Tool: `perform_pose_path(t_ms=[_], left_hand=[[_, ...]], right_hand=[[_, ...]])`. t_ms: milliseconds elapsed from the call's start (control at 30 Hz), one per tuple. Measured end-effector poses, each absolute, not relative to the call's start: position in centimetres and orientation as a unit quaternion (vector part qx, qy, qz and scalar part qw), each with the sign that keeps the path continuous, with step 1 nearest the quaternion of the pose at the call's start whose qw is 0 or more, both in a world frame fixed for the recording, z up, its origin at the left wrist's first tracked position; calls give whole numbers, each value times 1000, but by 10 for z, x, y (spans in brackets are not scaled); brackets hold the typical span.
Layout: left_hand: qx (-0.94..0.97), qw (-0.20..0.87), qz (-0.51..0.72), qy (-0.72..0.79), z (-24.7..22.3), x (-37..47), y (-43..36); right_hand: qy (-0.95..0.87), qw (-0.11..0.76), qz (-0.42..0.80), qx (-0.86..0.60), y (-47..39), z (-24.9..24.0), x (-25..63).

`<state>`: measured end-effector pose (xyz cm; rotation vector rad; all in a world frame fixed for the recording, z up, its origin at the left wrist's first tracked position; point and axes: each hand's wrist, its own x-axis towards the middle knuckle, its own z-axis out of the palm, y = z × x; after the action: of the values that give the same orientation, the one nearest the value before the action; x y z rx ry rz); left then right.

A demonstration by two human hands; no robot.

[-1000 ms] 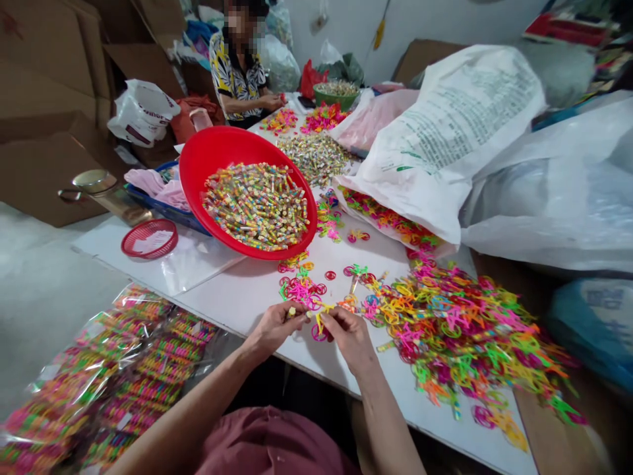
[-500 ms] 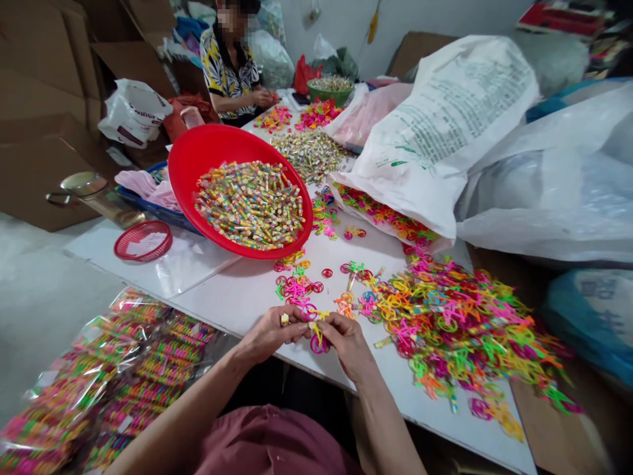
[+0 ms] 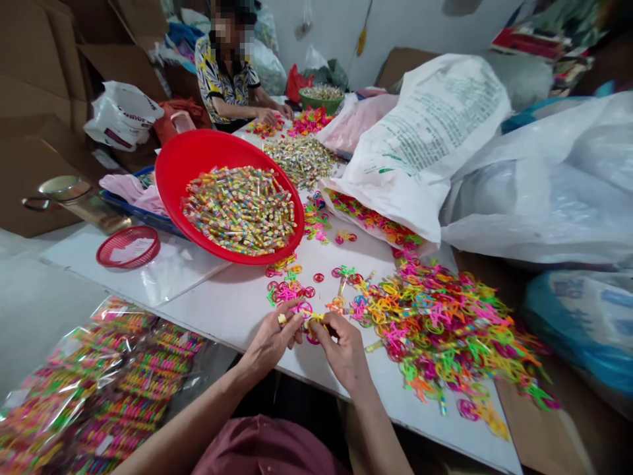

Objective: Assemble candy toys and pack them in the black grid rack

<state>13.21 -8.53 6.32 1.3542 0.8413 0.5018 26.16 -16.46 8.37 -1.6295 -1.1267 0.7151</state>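
Above the table's front edge, my left hand [image 3: 274, 336] and my right hand [image 3: 342, 340] meet over a small plastic toy bicycle [image 3: 315, 319] with a yellow frame and magenta wheels. Thumb and fingers of both hands pinch it; its lower wheel is partly hidden. A small pale-ended tube [image 3: 282, 319] pokes out between the fingers of my left hand. Just beyond my fingers lies a little group of pink, red and green toy bicycles [image 3: 289, 290]. To the right spreads a big heap of mixed-colour toy bicycles [image 3: 435, 316], with a few patterned tubes among them.
A tilted red basin [image 3: 173, 158] holds many wrapped patterned tubes. A white sack [image 3: 445, 112] spills toy bicycles. A red basket [image 3: 103, 254] and a lidded jug [image 3: 84, 204] stand left. Packed plastic bags [image 3: 74, 382] lie below the table. A co-worker [image 3: 227, 79] sits at the far end.
The view has shifted slightly. My fingers have closed further over the toy bicycle, hiding more of its yellow frame and lower wheel. The co-worker's hands have moved apart and down to the table.
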Motion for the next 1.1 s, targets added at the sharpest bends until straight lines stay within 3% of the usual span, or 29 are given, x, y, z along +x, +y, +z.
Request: perform_pose_path(t_ms=[300,567,900,1100], left_hand=[[703,641,212,224,103,122,-86],[764,615,139,142,137,125,-91],[837,504,174,125,127,128,-92],[893,397,183,107,109,125,-94]], right_hand=[[-528,538,255,-606,-191,107,274],[-578,514,257,-579,-198,120,284],[-533,577,269,-557,-189,100,279],[-508,565,293,-581,-187,88,277]])
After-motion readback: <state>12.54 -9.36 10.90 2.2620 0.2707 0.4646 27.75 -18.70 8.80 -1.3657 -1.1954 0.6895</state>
